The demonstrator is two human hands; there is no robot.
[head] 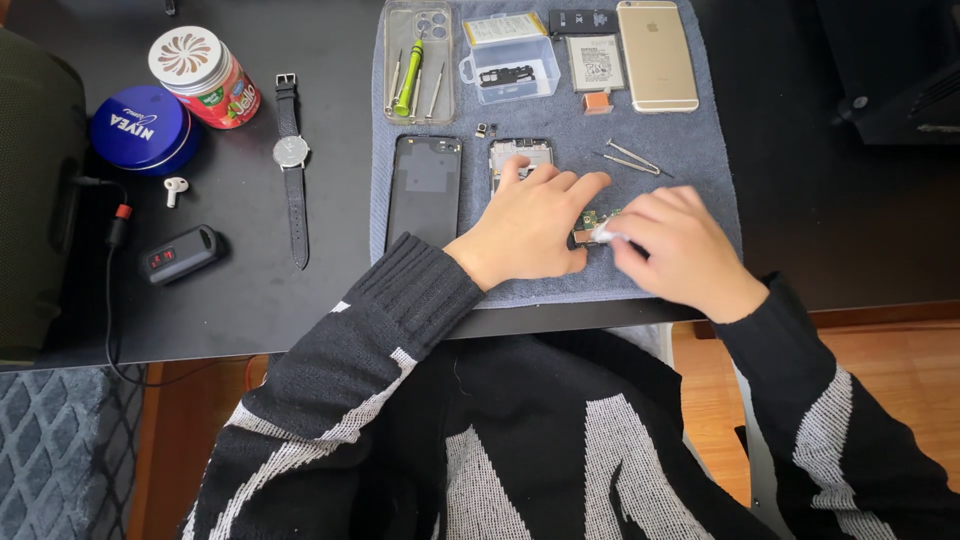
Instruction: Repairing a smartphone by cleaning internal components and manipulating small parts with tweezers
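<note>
Green circuit board [592,220] lay between both hands, right under the fingertips. Left hand [530,225] pressed flat, holding nothing; right hand [675,250] pinched a small white piece [603,236] touching the board's right edge.

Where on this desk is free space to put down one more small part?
Bare black desk lies between the wristwatch and the grey mat, and right of the mat. On the mat, space around the tweezers is free. Its top row and the area under both hands are crowded.

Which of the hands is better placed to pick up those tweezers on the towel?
Probably the right hand: the tweezers lie just beyond it, while the left hand rests on the opened phone.
</note>
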